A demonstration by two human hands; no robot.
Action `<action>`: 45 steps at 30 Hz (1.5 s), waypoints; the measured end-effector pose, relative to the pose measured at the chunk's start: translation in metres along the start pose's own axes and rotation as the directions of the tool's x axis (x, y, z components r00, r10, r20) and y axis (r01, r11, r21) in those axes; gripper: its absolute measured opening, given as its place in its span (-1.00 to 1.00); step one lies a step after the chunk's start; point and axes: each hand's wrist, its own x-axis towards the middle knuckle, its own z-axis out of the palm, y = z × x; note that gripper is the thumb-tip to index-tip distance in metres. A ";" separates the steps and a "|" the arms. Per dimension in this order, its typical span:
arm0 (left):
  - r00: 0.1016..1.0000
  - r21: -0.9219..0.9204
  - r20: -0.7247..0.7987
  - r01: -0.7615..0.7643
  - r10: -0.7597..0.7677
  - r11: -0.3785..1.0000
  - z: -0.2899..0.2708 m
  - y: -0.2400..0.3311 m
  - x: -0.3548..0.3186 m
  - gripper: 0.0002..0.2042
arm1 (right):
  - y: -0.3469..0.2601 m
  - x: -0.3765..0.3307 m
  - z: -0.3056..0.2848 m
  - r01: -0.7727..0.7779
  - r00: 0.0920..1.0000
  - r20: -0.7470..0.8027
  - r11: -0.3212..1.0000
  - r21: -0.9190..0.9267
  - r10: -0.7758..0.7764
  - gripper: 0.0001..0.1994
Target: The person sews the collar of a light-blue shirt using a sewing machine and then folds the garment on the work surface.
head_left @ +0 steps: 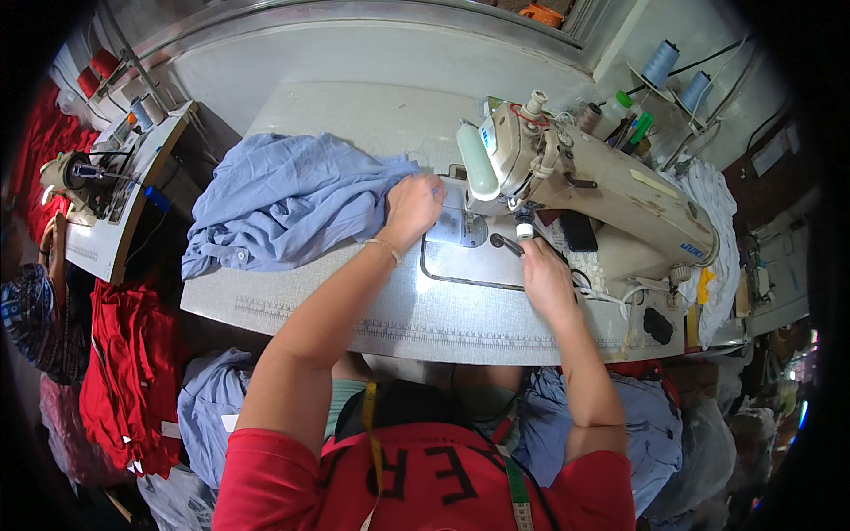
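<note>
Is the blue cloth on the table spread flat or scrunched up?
Scrunched up: the blue cloth lies in a heap of folds and creases, the left hand at its right edge.

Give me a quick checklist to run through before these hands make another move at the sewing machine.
1. Left hand at the blue fabric: ok, it is at the right end.
2. Left grip closed on the fabric: cannot tell, the fingertips are not clear enough.
3. Right hand firmly holding the small white cylinder: cannot tell, though the fingers are right by it.
4. Fabric spread flat on the table: not ok, it is bunched and creased.
5. Fabric under the needle of the sewing machine: cannot tell, the needle is hidden.
6. Dark phone clear of the fabric: ok, they lie well apart.
</note>
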 end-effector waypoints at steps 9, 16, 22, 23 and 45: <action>0.953 -0.275 0.294 0.158 -0.074 0.948 -0.045 -0.020 -0.019 -0.78 | -0.047 0.009 -0.013 -0.193 0.959 0.278 0.840 0.507 0.052 -0.76; 0.928 -0.455 0.370 0.214 -0.035 0.864 -0.057 -0.024 -0.051 -0.81 | -0.093 0.036 0.006 -0.094 0.969 0.244 0.974 0.206 0.042 -0.72; 0.937 -0.435 0.348 0.192 -0.032 0.880 -0.062 -0.015 -0.056 -0.83 | -0.105 0.037 0.015 0.003 0.987 0.159 1.000 0.029 -0.007 -0.76; 0.939 -0.444 0.342 0.182 -0.022 0.877 -0.062 -0.015 -0.057 -0.82 | -0.106 0.037 0.015 0.003 0.987 0.159 1.000 0.014 -0.005 -0.77; 0.796 -0.663 0.603 0.459 0.059 0.591 -0.089 -0.022 -0.064 -0.76 | -0.103 0.030 0.014 -0.388 0.919 0.389 0.317 0.865 0.063 -0.44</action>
